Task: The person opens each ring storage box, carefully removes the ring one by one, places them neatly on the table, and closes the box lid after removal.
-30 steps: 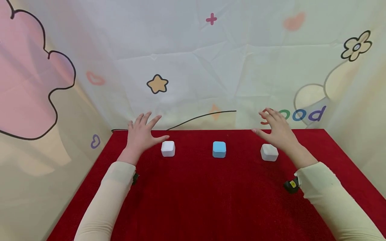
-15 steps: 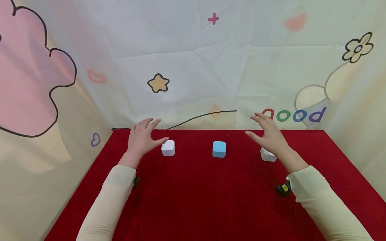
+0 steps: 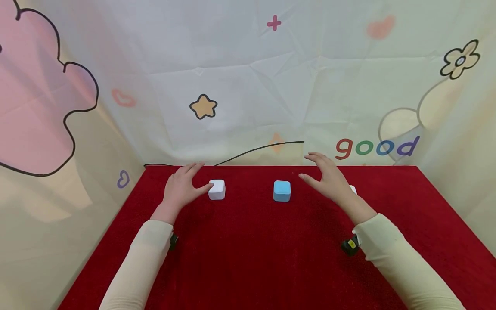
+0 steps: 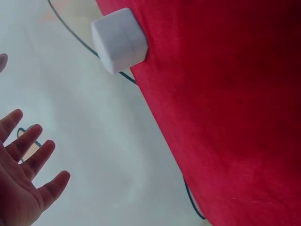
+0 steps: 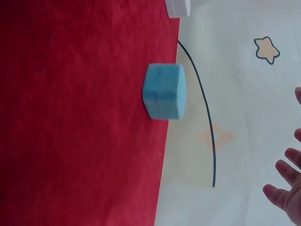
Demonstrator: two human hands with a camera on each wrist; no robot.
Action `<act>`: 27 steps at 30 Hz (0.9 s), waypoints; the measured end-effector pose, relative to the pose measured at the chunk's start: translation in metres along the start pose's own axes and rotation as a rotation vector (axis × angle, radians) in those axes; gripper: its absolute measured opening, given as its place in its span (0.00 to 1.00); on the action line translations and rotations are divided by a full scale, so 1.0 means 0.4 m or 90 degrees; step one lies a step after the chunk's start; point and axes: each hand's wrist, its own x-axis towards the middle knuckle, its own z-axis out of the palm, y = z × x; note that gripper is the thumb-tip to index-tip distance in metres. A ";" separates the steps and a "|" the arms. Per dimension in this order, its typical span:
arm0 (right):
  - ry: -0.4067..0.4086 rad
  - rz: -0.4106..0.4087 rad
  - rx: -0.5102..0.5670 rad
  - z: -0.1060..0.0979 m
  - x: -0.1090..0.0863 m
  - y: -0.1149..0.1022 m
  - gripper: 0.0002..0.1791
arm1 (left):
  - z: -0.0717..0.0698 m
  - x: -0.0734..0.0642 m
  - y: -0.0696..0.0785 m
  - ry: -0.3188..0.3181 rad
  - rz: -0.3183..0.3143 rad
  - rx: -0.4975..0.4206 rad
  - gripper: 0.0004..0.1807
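A white rounded block (image 3: 217, 191) lies at the left on the red cloth. In the head view my left hand (image 3: 181, 189) is beside it, fingers spread, its thumb tip overlapping the block's upper edge; the left wrist view shows the hand (image 4: 23, 179) apart from the white block (image 4: 120, 40). A light blue block (image 3: 282, 191) sits in the middle. To its right hovers my right hand (image 3: 329, 183), fingers extended and holding nothing. Behind that hand, a second white block (image 3: 353, 189) is mostly hidden. The right wrist view shows the blue block (image 5: 164, 91) apart from the fingers.
The red cloth (image 3: 252, 249) covers the table up to its back edge. Pale printed curtains (image 3: 248, 86) hang behind and at both sides. A dark wrist camera (image 3: 350, 245) is strapped under my right sleeve.
My right hand has moved left and slightly down toward the blue block, now covering most of the right white block. My left hand has lowered a little beside the left white block.
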 end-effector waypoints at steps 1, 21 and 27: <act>-0.003 0.002 0.005 0.005 0.001 -0.004 0.36 | 0.003 -0.001 -0.003 -0.005 -0.001 -0.004 0.40; -0.032 -0.068 0.040 0.127 0.026 -0.058 0.34 | 0.044 -0.021 -0.042 -0.085 -0.064 -0.098 0.42; -0.054 -0.065 0.069 0.160 0.030 -0.074 0.35 | 0.055 -0.019 -0.050 -0.093 -0.070 -0.136 0.42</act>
